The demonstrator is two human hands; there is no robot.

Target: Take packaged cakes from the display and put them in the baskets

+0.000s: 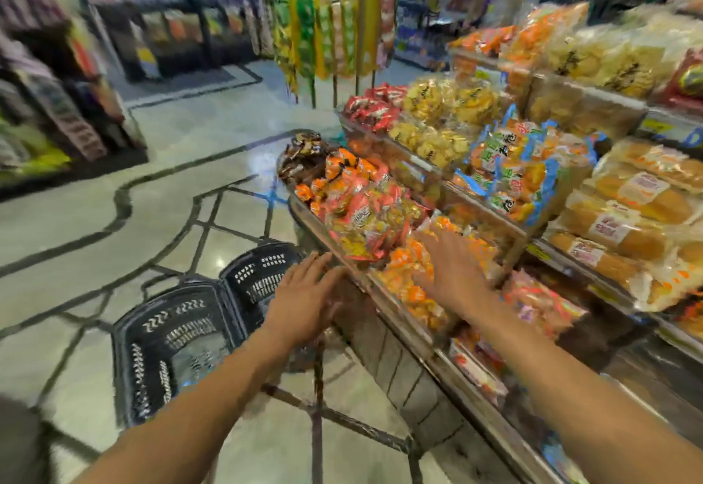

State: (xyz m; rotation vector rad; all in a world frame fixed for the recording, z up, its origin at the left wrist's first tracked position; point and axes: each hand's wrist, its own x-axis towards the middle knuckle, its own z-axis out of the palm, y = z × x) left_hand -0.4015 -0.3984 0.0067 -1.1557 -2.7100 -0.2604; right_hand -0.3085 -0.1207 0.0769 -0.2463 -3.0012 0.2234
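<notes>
Two hands out flat at the cake display, nothing gripped.

Tiered display (403, 354) along the right side, loaded with bagged goods; patterned tile floor (190, 148) to the left, more blurred shelving beyond. Black baskets (167, 335) side by side on the floor, just beside the display's front edge. Bread loaves (639, 194) on the upper right shelves, blue-wrapped buns (525, 175) on the middle tier. Packaged cakes (365, 217) in orange and red wrappers piled on the lowest tier, nearest the baskets. Right hand (456, 274) palm down over the orange packs on that tier, fingers straight and spread; contact with the packs unclear through motion blur. Left hand (304, 297) at the display's front rim, above the farther basket, fingers straight and close together, holding nothing.
</notes>
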